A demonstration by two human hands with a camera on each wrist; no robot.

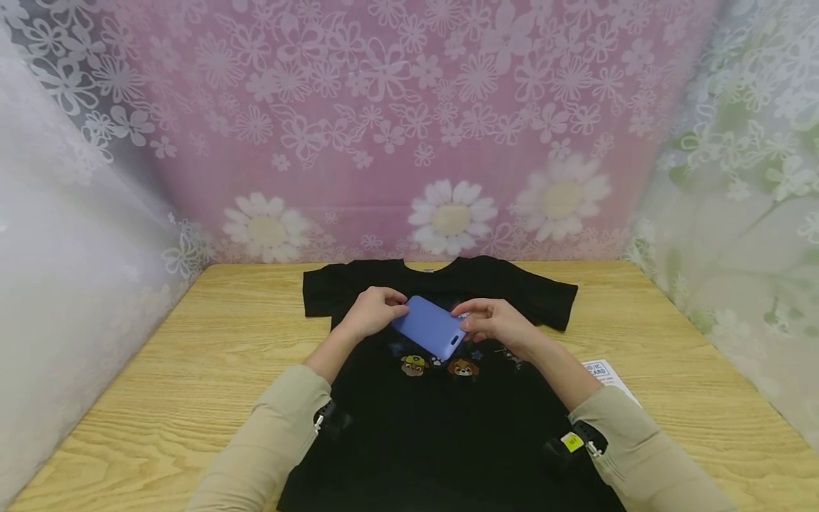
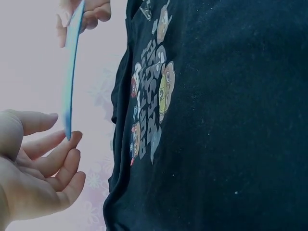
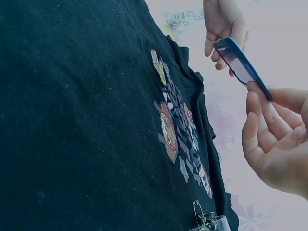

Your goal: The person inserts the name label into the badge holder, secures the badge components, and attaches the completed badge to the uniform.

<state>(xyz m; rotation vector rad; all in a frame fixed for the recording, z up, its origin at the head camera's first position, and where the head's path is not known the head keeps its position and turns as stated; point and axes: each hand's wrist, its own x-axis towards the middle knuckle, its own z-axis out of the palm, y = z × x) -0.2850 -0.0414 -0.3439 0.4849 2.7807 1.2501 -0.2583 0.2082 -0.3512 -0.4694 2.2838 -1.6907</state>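
A blue card holder [image 1: 430,328] with a small slot near one end is held tilted above a black T-shirt [image 1: 409,441]. My left hand [image 1: 377,313] is at its upper left edge, thumb and fingertips on either side. At the opposite end my right hand [image 1: 495,326] pinches the edge between thumb and fingers. From the right wrist view, the holder [image 3: 245,65] shows a dark, framed underside. Cartoon dog faces [image 1: 438,366] and lettering are printed on the shirt beneath it.
A metal badge clip with a safety pin [image 3: 204,219] and clear strap lies on the shirt. To the right, a white printed card [image 1: 611,377] is partly under my right forearm. The wooden table [image 1: 243,341] is bounded by floral curtains [image 1: 384,142].
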